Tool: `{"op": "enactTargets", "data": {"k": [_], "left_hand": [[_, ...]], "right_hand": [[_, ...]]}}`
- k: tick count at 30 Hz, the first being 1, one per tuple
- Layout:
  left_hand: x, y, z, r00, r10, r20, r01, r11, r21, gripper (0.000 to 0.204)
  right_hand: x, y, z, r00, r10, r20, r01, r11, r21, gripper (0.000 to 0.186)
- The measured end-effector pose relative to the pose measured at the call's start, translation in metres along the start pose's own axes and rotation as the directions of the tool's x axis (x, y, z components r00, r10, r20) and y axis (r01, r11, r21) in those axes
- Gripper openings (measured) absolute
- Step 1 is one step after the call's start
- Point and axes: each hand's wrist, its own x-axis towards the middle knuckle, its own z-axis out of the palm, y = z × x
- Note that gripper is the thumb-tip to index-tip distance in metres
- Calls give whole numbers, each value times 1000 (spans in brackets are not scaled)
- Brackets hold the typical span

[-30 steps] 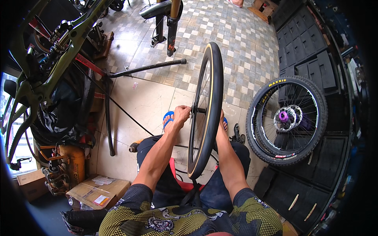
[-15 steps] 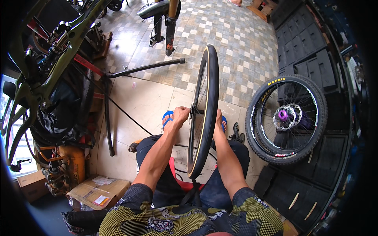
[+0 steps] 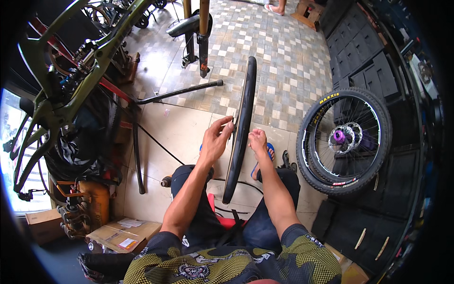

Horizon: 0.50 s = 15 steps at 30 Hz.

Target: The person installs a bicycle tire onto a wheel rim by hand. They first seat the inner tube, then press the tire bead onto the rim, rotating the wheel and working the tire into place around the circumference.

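Note:
A bicycle wheel [image 3: 243, 137] with a black tyre and tan sidewall stands upright between my hands, almost edge-on, above the gap between my knees. On its left side, my left hand [image 3: 216, 141] has its fingers stretched out, with thumb and fingertips close to the hub end. My right hand [image 3: 257, 141] is closed in a pinch on the wheel's other side, level with the hub. The tyre hides the axle end there, so the exact grip is not visible.
Two wheels with knobbly tyres and a purple hub [image 3: 339, 137] lean at the right against black drawers [image 3: 362, 52]. A green bicycle frame [image 3: 90, 66] hangs at the left over black stand legs [image 3: 182, 91]. A cardboard box [image 3: 125, 233] sits lower left. Someone's foot [image 3: 275, 8] shows far ahead.
The wheel's face has turned more edge-on. My left fingers have uncurled beside the hub, and my right hand has moved slightly away from the tyre. Another person's foot shows more fully.

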Motion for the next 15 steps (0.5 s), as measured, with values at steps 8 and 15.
{"op": "enactTargets", "data": {"k": [8, 15], "left_hand": [[-59, 53, 16, 923, 366, -119, -308, 887, 345, 50], [-12, 72, -17, 940, 329, 94, -329, 795, 510, 52]], "right_hand": [[-74, -62, -70, 921, -374, -111, 368, 927, -70, 36], [-211, -46, -146, 752, -660, 3, 530, 601, -599, 25]]}}
